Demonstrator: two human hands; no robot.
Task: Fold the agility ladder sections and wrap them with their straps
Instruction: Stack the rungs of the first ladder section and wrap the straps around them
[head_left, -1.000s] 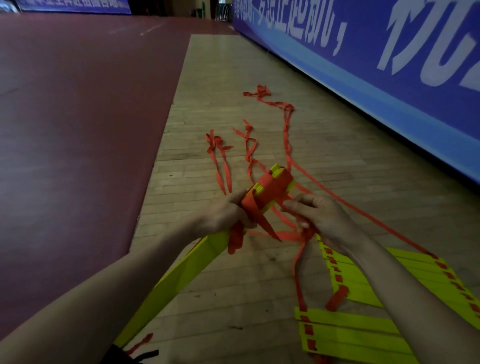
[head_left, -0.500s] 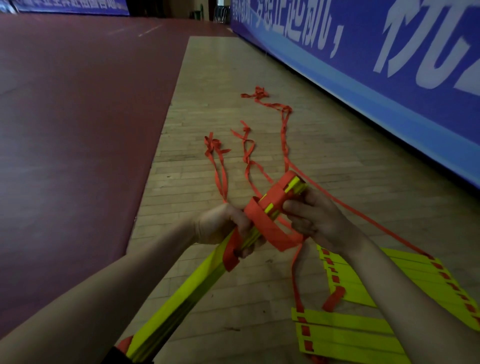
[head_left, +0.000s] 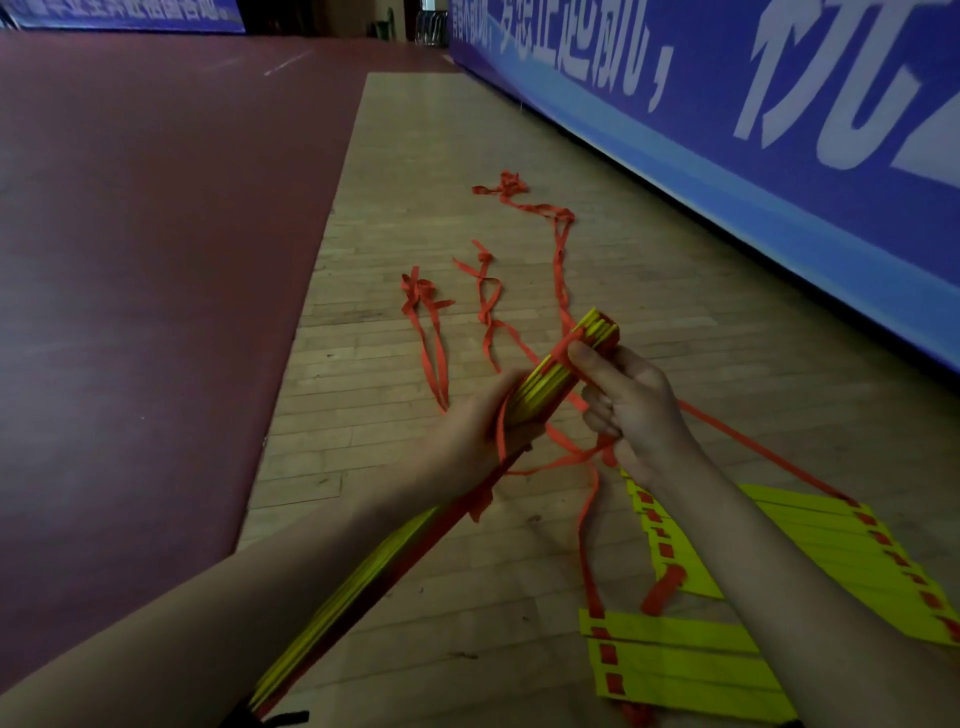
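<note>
The left hand (head_left: 475, 441) grips the bundle (head_left: 545, 382) of folded yellow rungs partway along; its fingers (head_left: 522, 434) curl round it from beneath, pressed together. The bundle slants from beyond the fingertips, where its far end sticks up, back down under the left forearm toward the person. The right hand (head_left: 636, 410) meets the bundle just past the left fingers; its thumb (head_left: 584, 361) lies along the top and presses the orange strap (head_left: 563, 347) flat against the rungs, while the other fingers are curled tight into the palm. Whether they pinch the strap inside the fist I cannot tell, though it comes out just below them. From there the strap sags in a slack line across to the left fingers, where one turn loops over the knuckles and round the bundle; another length hangs from beneath the right wrist to the floor (head_left: 415, 156).

Below and to the right of the right wrist lie the flat rungs (head_left: 680, 662) (two fanned sets, yellow with orange tabs along their edges); a strap joins them to the hand above. Beyond both sets of fingertips the loose straps (head_left: 428, 338) trail away over the wooden boards in twisted lines. Well left of the left hand runs a dark red surface (head_left: 130, 260); well right of the right hand stands a blue banner (head_left: 753, 171) with white lettering.
</note>
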